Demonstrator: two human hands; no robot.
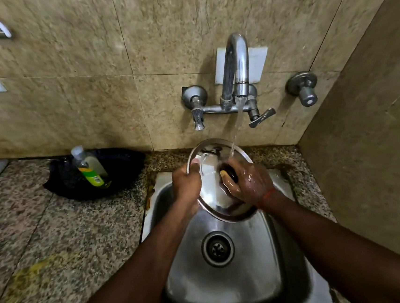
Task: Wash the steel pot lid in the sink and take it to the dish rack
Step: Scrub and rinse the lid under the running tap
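A round steel pot lid (212, 186) is held tilted over the steel sink (231, 282), under the running tap (236, 69). My left hand (186, 184) grips the lid's left rim, thumb on its face. My right hand (248, 182), wet, grips the dark knob (229, 170) at the lid's middle. The water stream lands on the lid just above my right hand. The dish rack is not in view.
On the speckled granite counter (43, 239) to the left lies a dark cloth (122, 168) with a dish soap bottle (89, 167) on it. A second valve (304, 90) juts from the tiled wall on the right. The drain (218, 248) sits mid-sink.
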